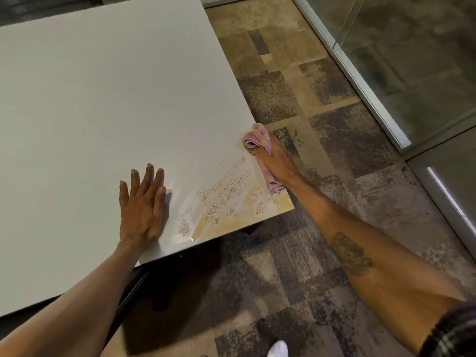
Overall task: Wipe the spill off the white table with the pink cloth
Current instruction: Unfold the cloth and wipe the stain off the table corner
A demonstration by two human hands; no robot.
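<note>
The white table (98,99) fills the left and middle of the view. A yellowish spill (226,204) with reddish-orange specks covers its near right corner. My right hand (277,162) presses the crumpled pink cloth (253,139) onto the table's right edge, just beyond the spill; part of the cloth sticks out under my wrist. My left hand (143,204) lies flat on the table with fingers spread, to the left of the spill, holding nothing.
Patchy brown and grey carpet (309,99) lies to the right of and below the table. A glass wall with a metal frame (365,94) runs along the right. A white shoe tip (277,349) shows at the bottom. Dark table legs stand under the near edge.
</note>
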